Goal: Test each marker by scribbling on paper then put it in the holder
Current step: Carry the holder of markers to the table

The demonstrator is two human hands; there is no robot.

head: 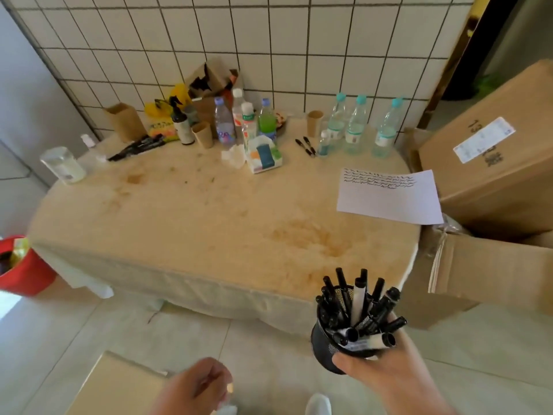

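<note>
My right hand (378, 374) wraps its fingers round the black mesh holder (327, 347), crammed with black and white markers (357, 307), off the near edge of the stained beige table (209, 211). My left hand (199, 384) hangs low, fingers curled; I cannot tell whether it holds anything. The scribbled white paper (389, 202) lies at the table's far right, two black markers (306, 145) beyond it.

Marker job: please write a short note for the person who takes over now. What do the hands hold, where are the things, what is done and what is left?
Right hand grips the black holder, full of markers, in front of the table.
Left hand is loosely curled; whether it holds anything is unclear.
Paper lies at the table's right edge, scribbled lines at its top.
Two markers lie by the bottles, and some lie at the back left.
Left: test these, add them to the holder.
</note>
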